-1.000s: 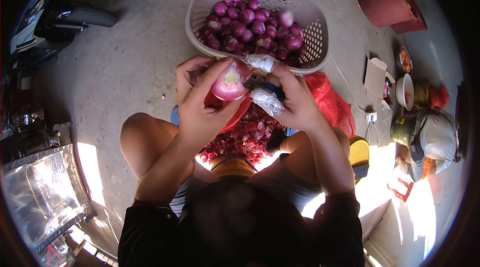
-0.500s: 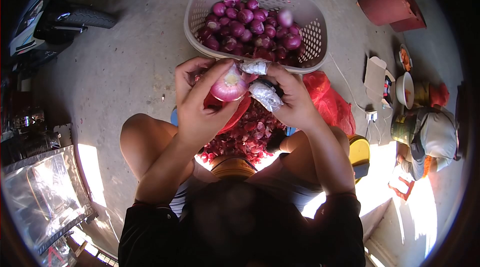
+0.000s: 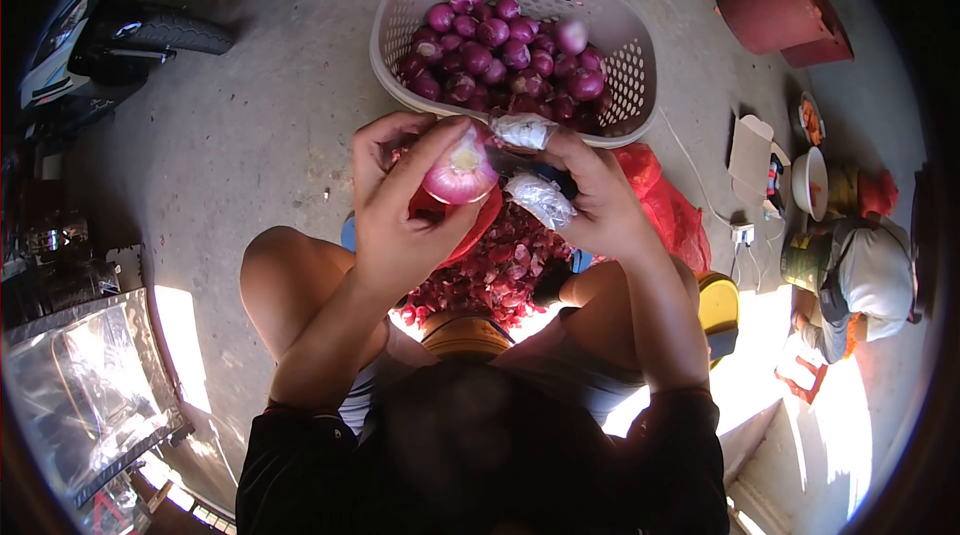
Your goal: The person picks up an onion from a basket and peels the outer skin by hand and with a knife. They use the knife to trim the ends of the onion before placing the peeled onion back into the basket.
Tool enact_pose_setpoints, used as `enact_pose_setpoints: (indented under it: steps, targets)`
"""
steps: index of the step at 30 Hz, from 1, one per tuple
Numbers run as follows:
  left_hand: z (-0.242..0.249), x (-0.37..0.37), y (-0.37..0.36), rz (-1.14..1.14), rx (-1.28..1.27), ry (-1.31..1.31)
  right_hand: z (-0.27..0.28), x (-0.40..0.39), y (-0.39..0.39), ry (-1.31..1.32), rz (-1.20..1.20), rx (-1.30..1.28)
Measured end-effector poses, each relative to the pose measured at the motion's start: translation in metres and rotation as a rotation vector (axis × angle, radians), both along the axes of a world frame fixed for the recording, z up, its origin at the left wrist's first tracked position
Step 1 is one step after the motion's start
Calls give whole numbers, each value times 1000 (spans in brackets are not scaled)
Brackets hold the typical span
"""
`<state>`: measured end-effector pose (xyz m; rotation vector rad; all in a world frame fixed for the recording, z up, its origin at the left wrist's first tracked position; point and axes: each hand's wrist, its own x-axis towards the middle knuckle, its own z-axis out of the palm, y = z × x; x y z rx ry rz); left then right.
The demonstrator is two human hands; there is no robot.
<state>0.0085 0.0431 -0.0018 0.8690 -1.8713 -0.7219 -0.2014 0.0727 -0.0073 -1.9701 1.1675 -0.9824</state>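
My left hand [image 3: 392, 200] is closed around a red onion [image 3: 461, 167], its pale cut end facing up and its outer skin partly off. Just to the right is my right hand [image 3: 590, 190], with silver wrapping [image 3: 541, 199] on its thumb and forefinger. Its other fingers curl out of sight, and a dark, blurred shape shows between thumb and forefinger; I cannot make out what it is. Below both hands, a heap of red onion skins [image 3: 490, 270] lies between my knees. Part of a red container [image 3: 478, 235] shows behind my left hand.
A grey plastic basket [image 3: 385, 45] of red onions stands just ahead. A red mesh bag [image 3: 665, 210] lies at the right, near a cable and an opened carton [image 3: 752, 155]. Another person [image 3: 868, 270] sits bent over at far right. A motorcycle wheel [image 3: 170, 33] is at upper left.
My right hand has shifted slightly right, widening the gap between its wrapped fingers and the onion. My left hand and the onion have barely moved.
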Motion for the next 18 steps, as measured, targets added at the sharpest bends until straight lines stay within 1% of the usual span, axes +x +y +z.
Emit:
enact_pose_setpoints:
  steps: [4, 7, 13, 16, 18]
  targets:
    - [-1, -1, 0, -12, 16, 22, 0, 4, -2, -28, -61, -40]
    - [1, -1, -2, -14, -5, 0, 7, 4, -4, 10, -41, -18]
    - [2, 0, -2, -30, -6, -15, 5, 4, -6, -2, -29, -76]
    - [1, 1, -3, -49, 17, 8, -1, 5, -4, -42, -60, -66]
    - [-1, 1, -3, -62, 34, 29, -1, 7, -3, -125, -92, -55]
